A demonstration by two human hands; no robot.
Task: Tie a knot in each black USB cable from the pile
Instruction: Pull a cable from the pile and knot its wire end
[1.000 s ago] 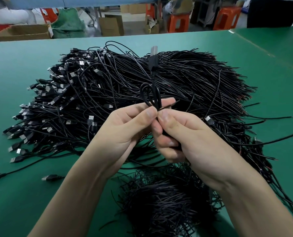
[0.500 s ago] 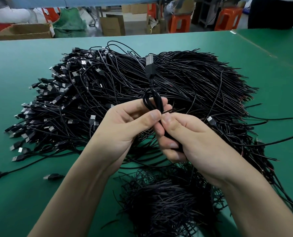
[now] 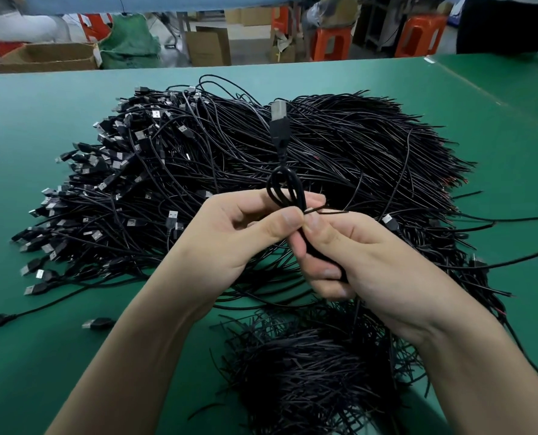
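Above the middle of the table, a thin black USB cable [image 3: 282, 157] is held up between both hands, over the front edge of the pile. Its silver-tipped USB plug [image 3: 278, 120] stands upright on top, and just below it the cord bends into a small narrow loop [image 3: 298, 187]. The left hand [image 3: 245, 227] pinches the base of the loop between thumb and curled fingers. The right hand [image 3: 365, 262] is just beside it, thumb tips nearly touching, fingers curled round the cable's lower run. A short bare end [image 3: 327, 211] sticks out to the right from the pinch. Whether the knot is pulled tight cannot be told. Behind and under the hands is the big heap of black USB cables [image 3: 230, 152], plugs mostly fanned to the left, bare tails to the right. Nearer the person is a smaller tangled bundle of black cable ends [image 3: 308, 372]. All lie on a green table mat [image 3: 41, 372], with one loose black plug [image 3: 98, 323] at the left. Beyond the far edge are cardboard boxes [image 3: 44, 56] and orange plastic stools [image 3: 330, 42].
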